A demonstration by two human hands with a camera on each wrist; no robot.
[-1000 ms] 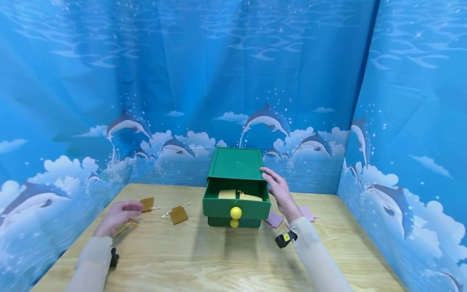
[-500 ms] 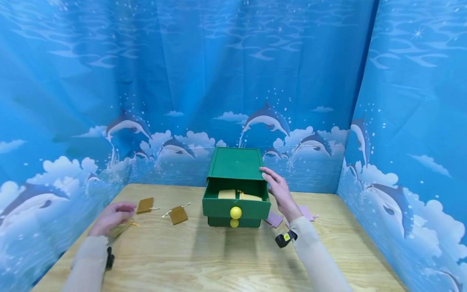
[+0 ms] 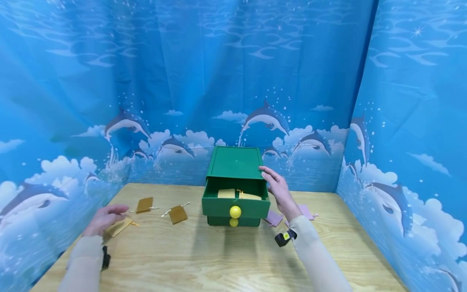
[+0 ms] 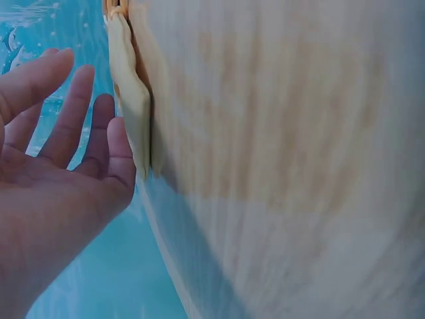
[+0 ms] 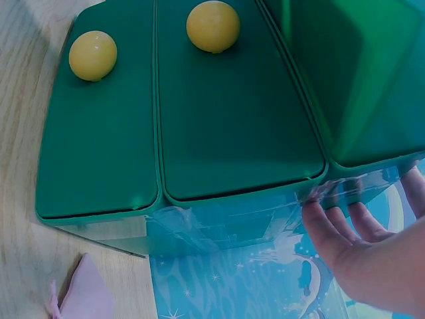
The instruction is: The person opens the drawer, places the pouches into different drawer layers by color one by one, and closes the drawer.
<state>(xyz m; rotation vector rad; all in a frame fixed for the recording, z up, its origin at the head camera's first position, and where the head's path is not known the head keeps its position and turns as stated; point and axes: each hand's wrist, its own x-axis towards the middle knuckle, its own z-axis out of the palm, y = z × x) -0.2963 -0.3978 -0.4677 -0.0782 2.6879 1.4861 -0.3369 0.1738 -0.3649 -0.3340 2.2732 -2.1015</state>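
In the head view my left hand [image 3: 105, 220] is at the left of the table, its fingers loose and holding nothing. Close by it lies a pale yellow drawstring pouch [image 3: 119, 227]; the left wrist view shows that pouch [image 4: 133, 93] right beside the little finger, and I cannot tell whether they touch. My right hand [image 3: 279, 190] rests its fingertips against the right side of a green drawer box [image 3: 235, 162]. The box's pulled-out drawer [image 3: 215, 207] has a yellow knob [image 3: 235, 211] and holds cream-coloured pouches [image 3: 227, 193].
Two brown drawstring pouches [image 3: 144, 205] lie between my left hand and the box. To the box's right are lilac pouches [image 3: 273, 217], partly hidden behind my right arm. Blue dolphin-print curtains [image 3: 175, 101] stand around the wooden table [image 3: 219, 267].
My left hand has drawn left and a little toward me, so more of the yellow pouch and a brown pouch shows. The right hand stays against the box.
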